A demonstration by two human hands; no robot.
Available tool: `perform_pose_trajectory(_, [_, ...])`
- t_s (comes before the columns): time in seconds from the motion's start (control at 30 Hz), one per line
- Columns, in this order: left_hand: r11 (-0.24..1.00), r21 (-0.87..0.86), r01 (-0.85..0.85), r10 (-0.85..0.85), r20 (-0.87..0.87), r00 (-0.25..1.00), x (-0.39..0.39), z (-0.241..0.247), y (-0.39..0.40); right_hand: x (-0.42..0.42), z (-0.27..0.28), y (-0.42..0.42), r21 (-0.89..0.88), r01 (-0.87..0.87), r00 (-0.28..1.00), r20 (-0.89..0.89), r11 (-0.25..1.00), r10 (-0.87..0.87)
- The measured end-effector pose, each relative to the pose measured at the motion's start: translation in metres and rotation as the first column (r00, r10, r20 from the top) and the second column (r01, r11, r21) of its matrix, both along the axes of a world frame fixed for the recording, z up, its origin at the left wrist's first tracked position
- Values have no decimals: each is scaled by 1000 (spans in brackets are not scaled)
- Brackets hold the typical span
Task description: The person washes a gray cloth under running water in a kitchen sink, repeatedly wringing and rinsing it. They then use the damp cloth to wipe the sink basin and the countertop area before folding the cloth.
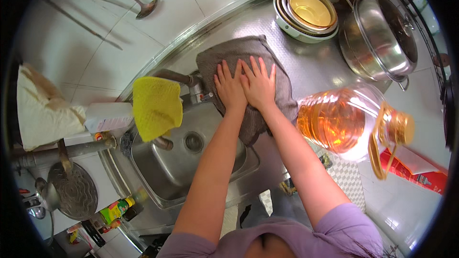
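A grey-brown cloth (pixel 218 51) lies spread over the metal countertop, one part hanging past the front by the sink. Flat on it rests my left hand (pixel 229 87), palm down with the fingers slightly apart. Beside it, my right hand (pixel 260 84) presses on the same cloth, its fingers spread; the two hands touch along their thumb sides. Neither hand grips anything. To the left of my forearms is a stainless steel sink (pixel 168 166) with a drain. A yellow-green towel (pixel 157 105) drapes over the faucet (pixel 195 87).
A large plastic oil bottle (pixel 333 120) stands right of the cloth. Behind it are a steel pot (pixel 374 39) with a glass lid and stacked bowls (pixel 310 10). Ladles (pixel 147 9) hang on the tiled wall. A white plastic jug (pixel 107 116) is left of the towel.
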State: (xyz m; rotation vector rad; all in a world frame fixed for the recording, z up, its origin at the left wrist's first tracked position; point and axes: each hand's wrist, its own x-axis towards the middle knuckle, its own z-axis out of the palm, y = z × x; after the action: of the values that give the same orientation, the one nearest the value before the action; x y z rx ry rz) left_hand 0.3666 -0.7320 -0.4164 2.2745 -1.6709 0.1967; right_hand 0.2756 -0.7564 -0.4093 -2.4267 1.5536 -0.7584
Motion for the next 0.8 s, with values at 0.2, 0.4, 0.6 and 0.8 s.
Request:
perform_pose_trajectory(0.2, [977,87,197,-188,-98,977,-53,18,109,-61,4,124,101,103,989,-115,990,-91])
perform_pose_trajectory(0.4, [918,151,367,-317,-278,907,-91,25,249,-107,17,276,243,131,982,-167,961,-91])
perform_pose_trajectory(0.6, [899,335,283,-218,-220,951,-35,25,380,-60,17,381,396,-116,966,-170,911,197])
perform_pose_trajectory(0.8, [910,399,-113,148,-59,987,56,20,509,52,19,453,442,-578,776,37,686,630])
